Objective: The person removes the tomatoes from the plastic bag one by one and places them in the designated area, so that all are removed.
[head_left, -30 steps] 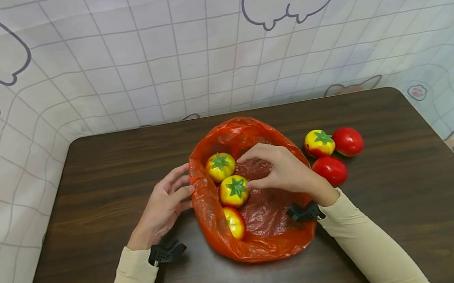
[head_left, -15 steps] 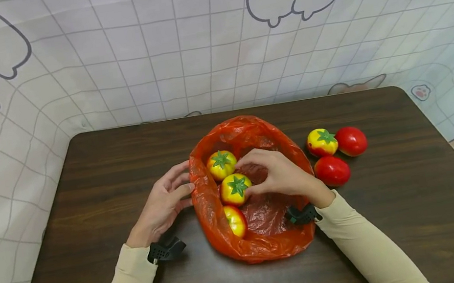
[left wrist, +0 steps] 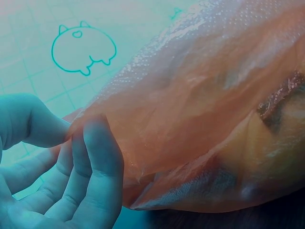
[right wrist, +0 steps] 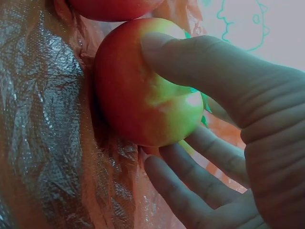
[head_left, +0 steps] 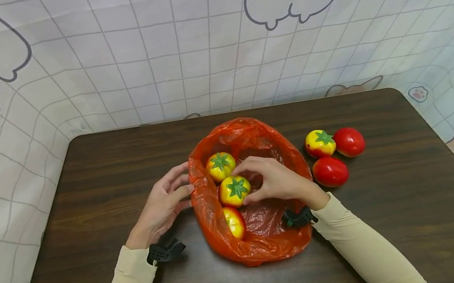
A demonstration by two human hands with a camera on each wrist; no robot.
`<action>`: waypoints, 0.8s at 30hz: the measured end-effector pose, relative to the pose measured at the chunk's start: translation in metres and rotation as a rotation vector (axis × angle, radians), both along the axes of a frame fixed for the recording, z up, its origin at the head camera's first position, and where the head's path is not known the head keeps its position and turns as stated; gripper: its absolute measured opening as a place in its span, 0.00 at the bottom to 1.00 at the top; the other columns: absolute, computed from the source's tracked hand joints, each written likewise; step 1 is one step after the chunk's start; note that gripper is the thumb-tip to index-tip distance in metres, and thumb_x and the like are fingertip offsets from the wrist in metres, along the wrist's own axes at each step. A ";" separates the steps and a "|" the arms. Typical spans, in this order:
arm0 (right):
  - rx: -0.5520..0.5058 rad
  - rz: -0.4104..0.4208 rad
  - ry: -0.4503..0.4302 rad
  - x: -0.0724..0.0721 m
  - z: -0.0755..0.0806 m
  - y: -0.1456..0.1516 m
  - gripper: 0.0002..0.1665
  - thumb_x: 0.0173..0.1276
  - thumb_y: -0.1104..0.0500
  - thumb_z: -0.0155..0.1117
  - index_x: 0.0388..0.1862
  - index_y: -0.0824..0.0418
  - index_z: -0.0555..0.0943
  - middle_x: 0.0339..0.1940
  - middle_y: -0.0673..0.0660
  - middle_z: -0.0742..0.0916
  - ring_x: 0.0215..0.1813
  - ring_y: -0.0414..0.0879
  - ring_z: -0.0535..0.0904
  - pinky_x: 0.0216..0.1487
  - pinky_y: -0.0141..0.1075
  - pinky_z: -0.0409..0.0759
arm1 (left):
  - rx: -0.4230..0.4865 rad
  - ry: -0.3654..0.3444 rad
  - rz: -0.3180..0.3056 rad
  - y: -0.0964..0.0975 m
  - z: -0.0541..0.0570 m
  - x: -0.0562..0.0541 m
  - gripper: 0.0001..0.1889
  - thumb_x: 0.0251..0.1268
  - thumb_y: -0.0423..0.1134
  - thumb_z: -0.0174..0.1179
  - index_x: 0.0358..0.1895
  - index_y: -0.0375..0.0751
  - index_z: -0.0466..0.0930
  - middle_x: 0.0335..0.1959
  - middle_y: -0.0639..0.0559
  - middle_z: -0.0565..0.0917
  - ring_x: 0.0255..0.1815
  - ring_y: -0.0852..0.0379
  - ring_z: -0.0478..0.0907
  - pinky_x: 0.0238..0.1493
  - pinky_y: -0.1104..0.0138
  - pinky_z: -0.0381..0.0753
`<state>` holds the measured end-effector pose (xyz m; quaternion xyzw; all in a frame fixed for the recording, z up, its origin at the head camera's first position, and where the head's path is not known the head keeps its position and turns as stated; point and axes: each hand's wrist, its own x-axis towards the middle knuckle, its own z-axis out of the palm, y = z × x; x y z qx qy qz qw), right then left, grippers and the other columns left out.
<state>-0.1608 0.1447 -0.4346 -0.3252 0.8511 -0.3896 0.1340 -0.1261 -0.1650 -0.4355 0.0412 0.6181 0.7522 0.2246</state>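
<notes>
An orange-red plastic bag (head_left: pixel 266 249) stands with its mouth wide, its rim turned outward. Along its left inner side lie three yellow-and-red tomatoes: a back one (head_left: pixel 220 166), a middle one (head_left: pixel 235 190) and a front one (head_left: pixel 234 223) partly hidden by the rim. Green star-shaped tops show on the back two. My left hand (head_left: pixel 165 205) pinches the bag's left edge between thumb and fingers, as the left wrist view shows. Inside the bag, my right hand (head_left: pixel 273 178) holds the middle tomato, thumb (right wrist: pixel 190 59) pressed on its side and fingers around the other side.
Right of the bag sit a yellow-and-red tomato (head_left: pixel 319 143) with a green top and two red tomatoes, one behind (head_left: pixel 349 142) and one in front (head_left: pixel 330 171). The dark wooden table (head_left: pixel 95 182) meets a white grid-patterned cloth (head_left: pixel 197 67) at its back edge.
My right hand has shifted slightly left and its fingers have come round the middle tomato. My left hand stays at the bag's edge; the tomatoes outside have not moved.
</notes>
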 end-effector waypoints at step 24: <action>0.000 -0.018 -0.028 -0.001 -0.004 0.001 0.33 0.55 0.51 0.84 0.60 0.52 0.83 0.59 0.52 0.84 0.56 0.45 0.85 0.58 0.38 0.88 | -0.008 0.002 0.009 -0.002 0.002 0.000 0.33 0.77 0.32 0.57 0.80 0.48 0.59 0.57 0.53 0.80 0.53 0.59 0.84 0.52 0.63 0.90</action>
